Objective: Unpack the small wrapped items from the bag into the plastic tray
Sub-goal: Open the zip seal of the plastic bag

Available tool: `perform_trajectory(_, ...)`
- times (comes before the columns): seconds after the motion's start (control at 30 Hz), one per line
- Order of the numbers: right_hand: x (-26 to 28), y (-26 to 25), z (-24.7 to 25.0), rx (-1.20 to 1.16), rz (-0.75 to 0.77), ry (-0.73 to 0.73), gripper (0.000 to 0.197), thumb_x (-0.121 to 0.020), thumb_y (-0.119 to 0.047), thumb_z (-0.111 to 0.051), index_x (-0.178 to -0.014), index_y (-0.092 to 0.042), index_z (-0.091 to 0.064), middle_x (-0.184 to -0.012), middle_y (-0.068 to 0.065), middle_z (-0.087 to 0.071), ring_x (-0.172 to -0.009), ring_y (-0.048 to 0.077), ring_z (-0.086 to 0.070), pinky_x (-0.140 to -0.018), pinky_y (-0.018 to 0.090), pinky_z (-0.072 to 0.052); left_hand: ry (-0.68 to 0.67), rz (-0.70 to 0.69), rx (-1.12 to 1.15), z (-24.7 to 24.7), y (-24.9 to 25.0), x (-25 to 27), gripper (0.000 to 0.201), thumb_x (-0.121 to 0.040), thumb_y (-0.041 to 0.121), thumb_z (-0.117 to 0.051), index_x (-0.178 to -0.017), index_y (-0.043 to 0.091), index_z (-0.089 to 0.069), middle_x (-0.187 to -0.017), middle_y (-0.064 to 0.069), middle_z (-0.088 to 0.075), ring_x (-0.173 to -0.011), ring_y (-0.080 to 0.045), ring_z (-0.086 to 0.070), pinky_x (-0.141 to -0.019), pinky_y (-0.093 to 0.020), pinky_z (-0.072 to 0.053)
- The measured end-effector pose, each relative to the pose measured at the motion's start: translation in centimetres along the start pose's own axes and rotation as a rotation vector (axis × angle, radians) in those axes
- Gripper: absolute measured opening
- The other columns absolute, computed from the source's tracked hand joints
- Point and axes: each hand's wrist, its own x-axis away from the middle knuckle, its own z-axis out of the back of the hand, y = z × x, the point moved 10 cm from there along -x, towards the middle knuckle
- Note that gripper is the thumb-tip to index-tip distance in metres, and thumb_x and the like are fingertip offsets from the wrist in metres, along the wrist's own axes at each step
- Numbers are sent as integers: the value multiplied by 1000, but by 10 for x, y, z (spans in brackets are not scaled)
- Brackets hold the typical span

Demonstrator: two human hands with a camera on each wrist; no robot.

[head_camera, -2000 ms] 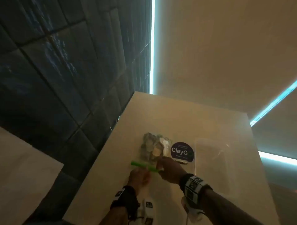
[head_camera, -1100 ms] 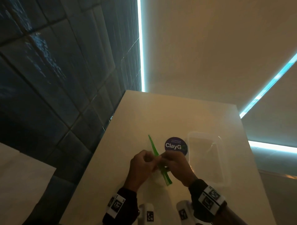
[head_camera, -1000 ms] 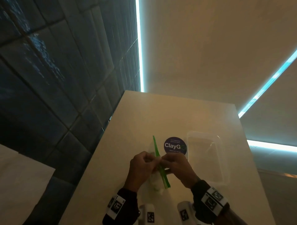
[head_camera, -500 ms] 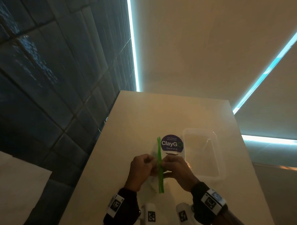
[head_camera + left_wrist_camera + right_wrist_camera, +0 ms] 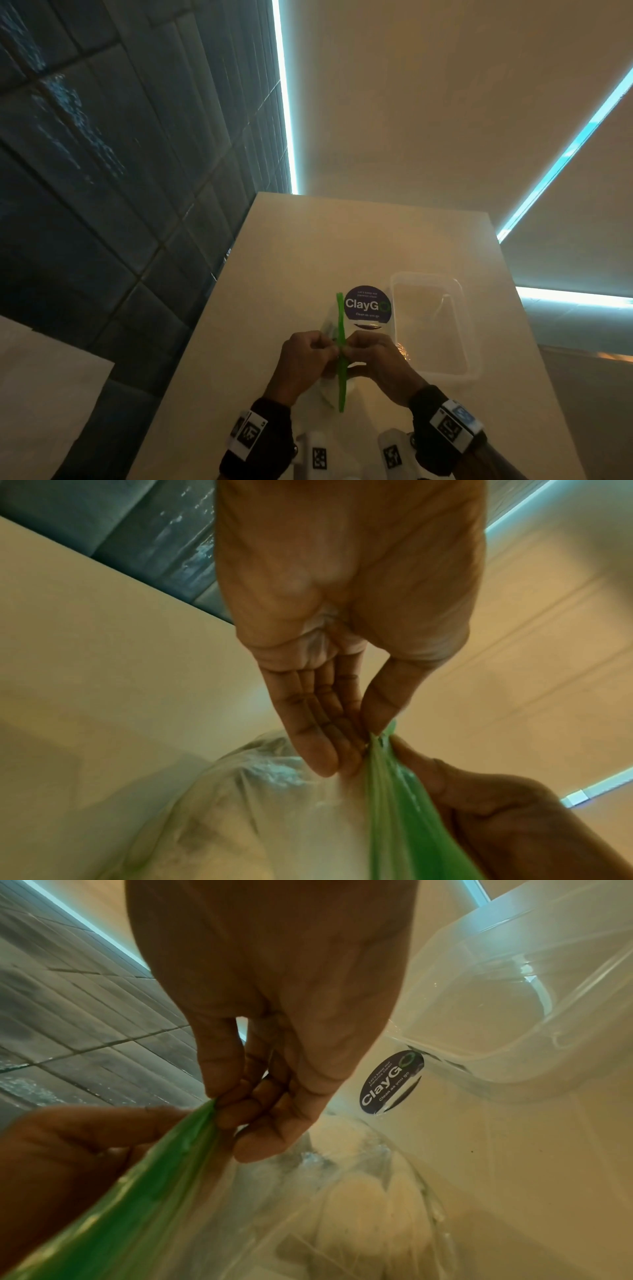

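Over the pale table (image 5: 342, 246), both my hands pinch the bag's green zip strip (image 5: 340, 359); I should pull the sides apart evenly.

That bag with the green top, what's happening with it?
A person is holding the clear bag up by its green zip strip. The left hand and right hand each pinch the strip from opposite sides. The small wrapped items sit inside the bag. The plastic tray beside it on the table holds none yet.
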Motion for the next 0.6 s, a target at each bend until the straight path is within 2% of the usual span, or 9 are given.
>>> perform_trajectory(0.13,1,1,-3,-45,-17,-6,12,-95,-3,-50,-92,2,-60,-94,17,-69,-91,33,-68,-87,48,-55,19,-22,-27,-1,0,-1,9,-90,18,-64,-82,15,-66,-83,-5,-72,-75,-19,-72,-70,-35,-62)
perform_trajectory(0.23,-1,1,-3,110,-21,19,20,-96,-15,-55,-100,4,-58,-91,13,-71,-87,29,-70,-79,43,-59,-9,-64,-124,-9,2,-3,9,-95,26,-58,-88,21,-61,-85,1,-69,-75,-10,-68,-65,-20,-57)
perform_trajectory(0.33,-7,-9,2,269,31,67,28,-97,-19,-55,-102,8,-60,-91,14,-70,-80,24,-71,-72,39,-60,-4,-99,-189,-9,4,-3,12,-97,30,-53,-87,23,-57,-82,1,-65,-69,-7,-64,-58,-14,-50)
perform_trajectory(0.47,-10,-21,6,371,118,116,23,-96,-13,-56,-95,9,-63,-86,11,-69,-72,16,-70,-67,31,-60,22,-96,-178,-7,1,-4,14,-97,31,-54,-85,23,-54,-84,-2,-66,-72,-12,-67,-59,-17,-54)
perform_trajectory(0.6,-13,-27,6,396,181,144,19,-95,-10,-57,-88,7,-63,-84,11,-67,-71,17,-70,-68,31,-60,74,-71,-123,-5,-4,-6,16,-95,33,-57,-90,18,-58,-87,-5,-66,-79,-18,-69,-70,-33,-62)
